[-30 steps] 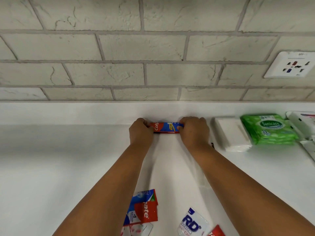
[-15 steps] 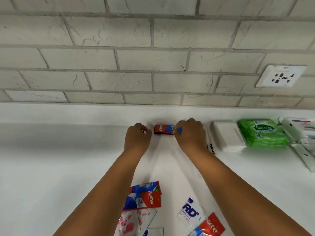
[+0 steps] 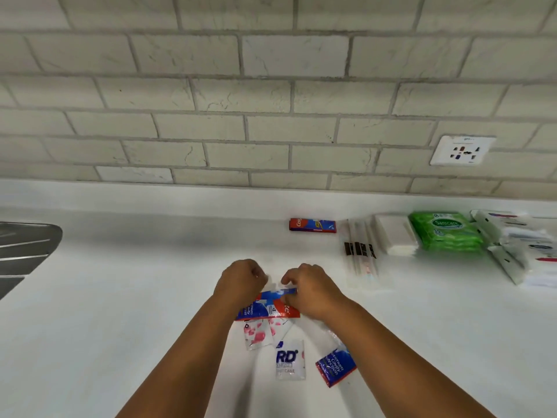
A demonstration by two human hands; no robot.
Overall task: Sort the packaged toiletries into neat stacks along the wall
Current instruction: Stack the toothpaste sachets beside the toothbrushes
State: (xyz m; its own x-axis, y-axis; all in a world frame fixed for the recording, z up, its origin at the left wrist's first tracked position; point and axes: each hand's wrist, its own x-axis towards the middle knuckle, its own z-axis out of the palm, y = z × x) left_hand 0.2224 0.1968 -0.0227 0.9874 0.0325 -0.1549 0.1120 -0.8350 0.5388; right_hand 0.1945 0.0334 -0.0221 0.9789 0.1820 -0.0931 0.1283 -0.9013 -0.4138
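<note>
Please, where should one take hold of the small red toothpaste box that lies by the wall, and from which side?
Grip the toothpaste box across its two short ends, coming from above. It lies flat, lengthwise along the wall, so its back face is shut off, while both ends look free; the clear sleeves near its right end leave less room there.

The desk point(image 3: 120, 297) looks smooth, matt white, and the wall point(image 3: 271, 86) behind it is rough, veined brick-pattern tile with grey joints. The red-and-blue sachet point(image 3: 265, 307) and the white sachet point(image 3: 290, 362) are glossy plastic film, the green wipes pack point(image 3: 446, 233) soft shiny plastic wrap, and the toothpaste box point(image 3: 312, 225) printed card.
</note>
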